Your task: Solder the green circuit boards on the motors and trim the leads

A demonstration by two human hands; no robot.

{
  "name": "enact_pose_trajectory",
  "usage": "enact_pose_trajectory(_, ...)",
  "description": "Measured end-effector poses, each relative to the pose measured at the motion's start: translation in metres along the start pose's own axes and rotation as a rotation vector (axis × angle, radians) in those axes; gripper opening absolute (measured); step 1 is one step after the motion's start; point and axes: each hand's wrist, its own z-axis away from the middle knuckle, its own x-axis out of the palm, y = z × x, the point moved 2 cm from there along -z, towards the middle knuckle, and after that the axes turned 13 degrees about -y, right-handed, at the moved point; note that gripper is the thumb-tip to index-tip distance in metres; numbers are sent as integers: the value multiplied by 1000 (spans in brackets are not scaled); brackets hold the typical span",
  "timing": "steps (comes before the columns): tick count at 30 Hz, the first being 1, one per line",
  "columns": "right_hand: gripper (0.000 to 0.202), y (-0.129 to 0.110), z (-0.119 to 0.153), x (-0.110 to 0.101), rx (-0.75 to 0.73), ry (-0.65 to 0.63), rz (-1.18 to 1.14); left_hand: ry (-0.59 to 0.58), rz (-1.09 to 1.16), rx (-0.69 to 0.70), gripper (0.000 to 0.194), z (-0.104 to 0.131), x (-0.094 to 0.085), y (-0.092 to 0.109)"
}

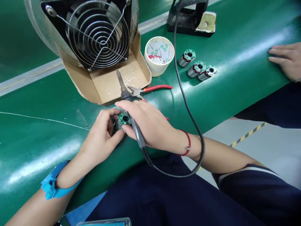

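Observation:
Near the middle of the green table, a small motor part with a round green circuit board stands between my two hands. My left hand has its thumb and fingers around the left side of the part. My right hand is closed on the grey handle of a soldering iron, and its thumb and a fingertip also touch the part. The iron's metal tip points up and away, over the cardboard tray. Wire cutters with red handles lie just beyond my right hand.
A fan with a wire guard stands behind a cardboard tray. Right of it are a tub of metal bits, three motor parts and an iron stand. The iron's cable loops over my right forearm. Another person's hand rests far right.

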Motion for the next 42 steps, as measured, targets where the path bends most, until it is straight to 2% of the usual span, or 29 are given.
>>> enact_pose_trajectory(4,49,10,-7,6,-59,-27,129,81,296,-8,32,-5,-11,-11)
enact_pose_trajectory(7,46,13,-2,0,-111,17,52,86,328,2,22,-4,-16,-11)
enact_pose_trajectory(11,38,10,20,-15,-209,265,-149,121,67,72,26,2,-16,-1)
enact_pose_trajectory(13,31,10,33,-17,-170,384,-241,134,-120,119,32,4,-14,5)
enact_pose_trajectory(16,25,13,50,-13,-46,457,-363,147,-255,150,33,5,-13,8)
enact_pose_trajectory(23,18,14,61,-3,41,403,-524,131,-201,100,37,7,-13,4)
enact_pose_trajectory(29,16,14,60,-4,75,388,-515,97,-161,77,34,3,-9,5)
enact_pose_trajectory(32,15,14,61,-5,92,376,-509,51,-111,97,35,-3,-7,2)
enact_pose_trajectory(36,13,12,58,-11,85,379,-490,-40,-165,109,44,-11,-5,-1)
enact_pose_trajectory(42,10,10,54,-19,129,375,-461,-46,-131,110,34,-15,-4,-3)
